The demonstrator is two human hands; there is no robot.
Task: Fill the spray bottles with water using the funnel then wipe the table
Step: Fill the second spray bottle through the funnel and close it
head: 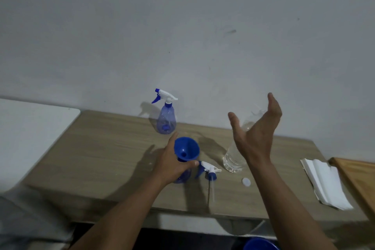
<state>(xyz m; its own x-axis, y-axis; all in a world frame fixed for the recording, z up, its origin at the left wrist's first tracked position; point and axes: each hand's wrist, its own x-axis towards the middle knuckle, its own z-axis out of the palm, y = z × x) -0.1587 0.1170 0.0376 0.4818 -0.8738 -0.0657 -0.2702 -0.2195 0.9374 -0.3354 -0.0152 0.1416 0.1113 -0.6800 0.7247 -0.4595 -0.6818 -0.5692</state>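
On the table (101, 148), left hand (172, 163) grips the funnel-topped spray bottle (183, 176); right hand (255, 134) spread open.

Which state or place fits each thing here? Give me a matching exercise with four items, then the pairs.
Things:
1. funnel
2. loose spray head
3. bottle cap
4. paper towels

Places or states:
A. lying on its side on the table, beside the bottle held by the left hand
B. stacked at the table's right end
C. seated in the neck of the held bottle
D. small, white, flat on the table near the clear water bottle

Pairs: 1-C, 2-A, 3-D, 4-B
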